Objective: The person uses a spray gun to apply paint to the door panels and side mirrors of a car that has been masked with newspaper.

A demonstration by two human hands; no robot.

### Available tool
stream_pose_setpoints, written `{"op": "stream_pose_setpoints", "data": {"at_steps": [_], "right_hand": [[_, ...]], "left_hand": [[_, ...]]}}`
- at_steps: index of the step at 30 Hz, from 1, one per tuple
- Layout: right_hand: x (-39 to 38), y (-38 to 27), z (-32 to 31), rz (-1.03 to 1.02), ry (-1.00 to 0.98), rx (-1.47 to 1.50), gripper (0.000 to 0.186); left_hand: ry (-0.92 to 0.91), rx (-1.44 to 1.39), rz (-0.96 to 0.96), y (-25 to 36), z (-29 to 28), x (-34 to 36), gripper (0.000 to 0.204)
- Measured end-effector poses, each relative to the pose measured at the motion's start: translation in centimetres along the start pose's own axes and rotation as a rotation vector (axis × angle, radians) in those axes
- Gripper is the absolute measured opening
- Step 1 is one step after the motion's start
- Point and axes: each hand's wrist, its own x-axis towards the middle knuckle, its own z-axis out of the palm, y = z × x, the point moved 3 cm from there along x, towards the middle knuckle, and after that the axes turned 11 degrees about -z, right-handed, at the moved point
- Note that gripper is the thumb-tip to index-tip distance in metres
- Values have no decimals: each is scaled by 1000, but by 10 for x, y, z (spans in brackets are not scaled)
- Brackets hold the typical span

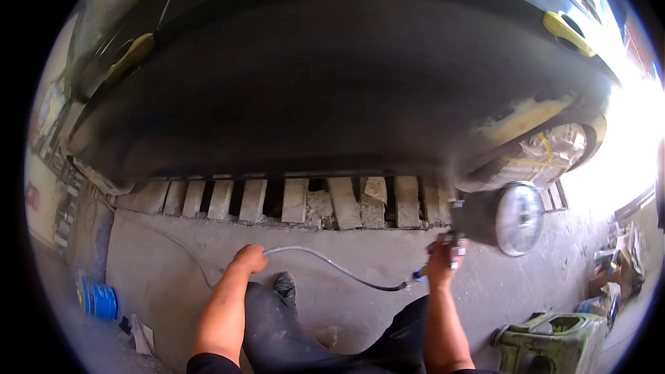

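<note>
My right hand (pixel 441 264) is wrapped round the grip of a spray gun (pixel 476 219), whose large cup tilts to the right and is blurred at its round end. From the gun's lower end runs a grey air hose (pixel 325 265). My left hand (pixel 250 259) is closed round that hose, which trails on to the left across the floor. Ahead of both hands stands the dark side of a car (pixel 298 90). A pale, yellowish patch (pixel 530 118) shows above its right wheel, which is wrapped in covering (pixel 547 149). Yellow masking (pixel 568 33) surrounds the door handles.
Below the car lies a row of pale slabs (pixel 294 201) with dark gaps. A blue can (pixel 100 299) stands at the left. At the lower right is a worn green stool (pixel 554 343), with clutter (pixel 616 266) beyond it. My shoe (pixel 285 285) rests near the hose.
</note>
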Motion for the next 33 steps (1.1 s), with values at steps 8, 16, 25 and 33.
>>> {"op": "stream_pose_setpoints", "data": {"at_steps": [8, 16, 25, 33], "right_hand": [[-118, -52, 160, -216, -925, -58, 44], [-121, 34, 140, -174, -756, 97, 37], [7, 8, -89, 200, 295, -109, 15], [24, -20, -102, 230, 252, 41, 32]], "left_hand": [[-38, 33, -132, -4, -9, -15, 32], [44, 31, -235, 12, -13, -13, 30], [-38, 12, -103, 24, -14, -5, 40], [36, 52, -64, 10, 0, 5, 47]]}}
